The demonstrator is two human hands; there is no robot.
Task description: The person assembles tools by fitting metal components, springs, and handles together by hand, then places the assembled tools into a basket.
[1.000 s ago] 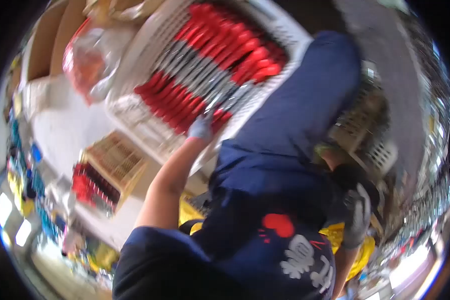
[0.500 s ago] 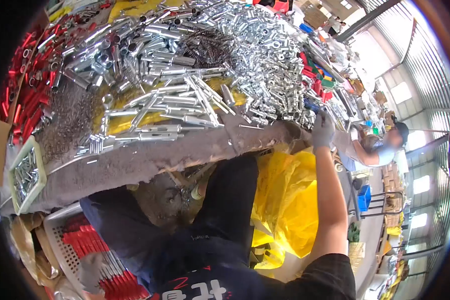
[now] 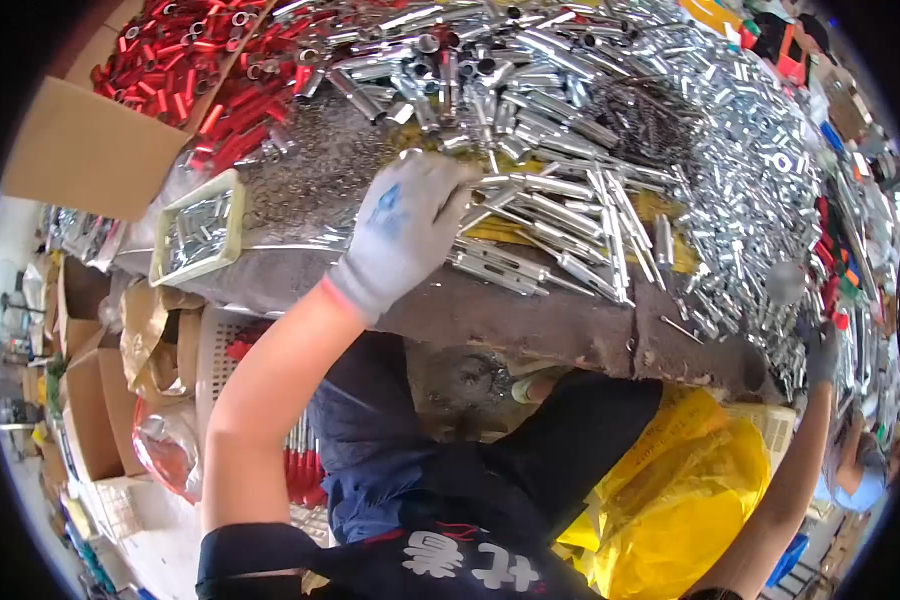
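Note:
My left hand (image 3: 398, 232), in a pale grey glove with a blue mark, is over the near part of the table. Its fingers are curled toward the ends of silver metal tubes (image 3: 500, 265) lying in a loose bundle; whatever is between the fingertips is hidden. Far to the right, my right hand (image 3: 822, 355), also gloved, is at the edge of a heap of small silver metal parts (image 3: 740, 180). Its fingers are too small and dark to make out. Dark coil springs (image 3: 650, 120) lie behind the tubes.
Red tubes (image 3: 175, 60) lie behind a cardboard flap (image 3: 95, 150) at left. A pale tray (image 3: 235, 215) of small metal pieces sits at the table edge (image 3: 560, 335). Below are a basket (image 3: 213, 350) with red-handled pieces and a yellow plastic bag (image 3: 685, 490). A person is at far right.
The view has swung left. My left hand now appears over the table by the silver tubes. My right hand stays by the right end of the small-parts heap.

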